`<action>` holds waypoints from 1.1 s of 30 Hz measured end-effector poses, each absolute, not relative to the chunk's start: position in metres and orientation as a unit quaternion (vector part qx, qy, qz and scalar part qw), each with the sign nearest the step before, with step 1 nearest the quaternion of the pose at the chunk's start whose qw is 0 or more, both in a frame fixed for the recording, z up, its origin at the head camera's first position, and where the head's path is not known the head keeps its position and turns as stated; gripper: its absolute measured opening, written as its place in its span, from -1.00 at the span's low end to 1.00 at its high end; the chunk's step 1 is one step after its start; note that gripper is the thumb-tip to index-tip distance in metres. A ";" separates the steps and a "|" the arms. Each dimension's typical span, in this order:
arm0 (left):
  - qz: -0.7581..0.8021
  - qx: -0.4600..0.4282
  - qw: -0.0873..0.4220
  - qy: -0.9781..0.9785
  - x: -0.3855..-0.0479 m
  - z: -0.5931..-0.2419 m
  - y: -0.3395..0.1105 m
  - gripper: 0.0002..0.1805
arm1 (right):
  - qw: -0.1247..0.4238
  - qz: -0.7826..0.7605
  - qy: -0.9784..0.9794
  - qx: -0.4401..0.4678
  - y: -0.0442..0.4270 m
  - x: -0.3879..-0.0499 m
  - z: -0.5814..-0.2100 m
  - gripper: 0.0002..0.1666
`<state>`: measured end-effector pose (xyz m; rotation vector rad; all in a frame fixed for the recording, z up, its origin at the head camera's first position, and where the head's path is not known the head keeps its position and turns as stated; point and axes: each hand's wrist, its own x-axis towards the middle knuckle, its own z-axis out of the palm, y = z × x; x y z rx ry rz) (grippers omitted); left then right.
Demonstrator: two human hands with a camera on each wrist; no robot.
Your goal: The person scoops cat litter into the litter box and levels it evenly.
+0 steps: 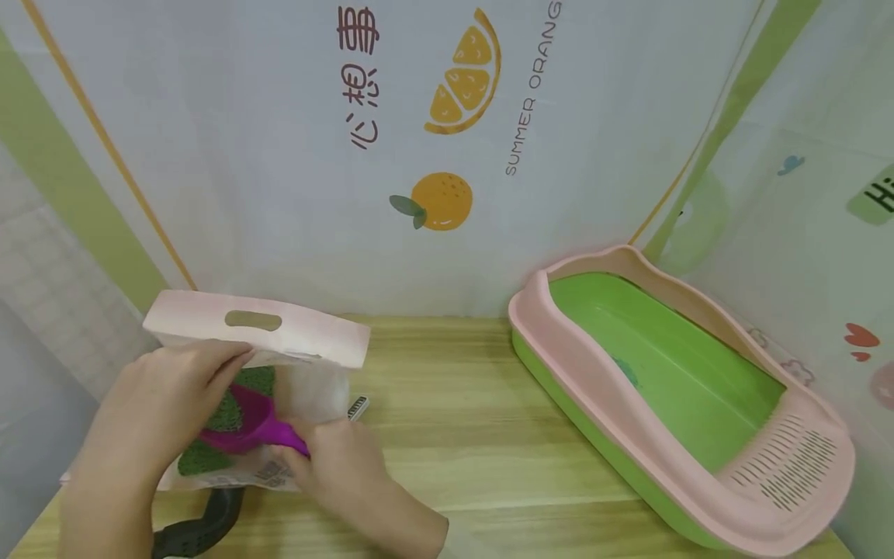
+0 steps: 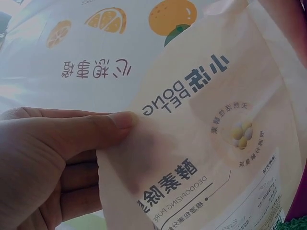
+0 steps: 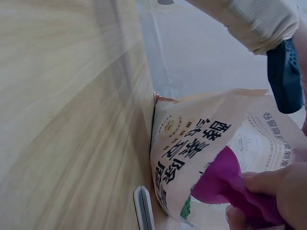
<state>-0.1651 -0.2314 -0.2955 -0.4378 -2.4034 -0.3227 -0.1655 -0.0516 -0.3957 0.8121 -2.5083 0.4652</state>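
While the left grip (image 1: 164, 392) pinches the pliant-looking cat-litter bag (image 1: 312, 394), the right grip (image 1: 342, 464) curls round the purple scoop (image 1: 254, 433), probably light, stiff and best held by its handle (image 1: 292, 440).

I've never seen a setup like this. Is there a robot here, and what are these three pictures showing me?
No robot here: these are a person's two bare hands. The widest picture comes from a camera worn on the head, looking forward and down. The other two come from cameras on the wrists, each close to its own hand's work.

On the wooden table stand a printed bag with green granules inside and, to its right, a green tray with a pink rim. The left hand pinches the bag's edge. The right hand grips a purple scoop, which has granules in it. A dark curved object shows beside the bag; I can't tell what it is.
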 end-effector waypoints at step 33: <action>-0.132 -0.160 0.309 -0.928 -0.161 -0.292 -0.233 -0.85 | 0.154 0.332 -0.883 0.295 0.027 -0.149 -0.399 -0.64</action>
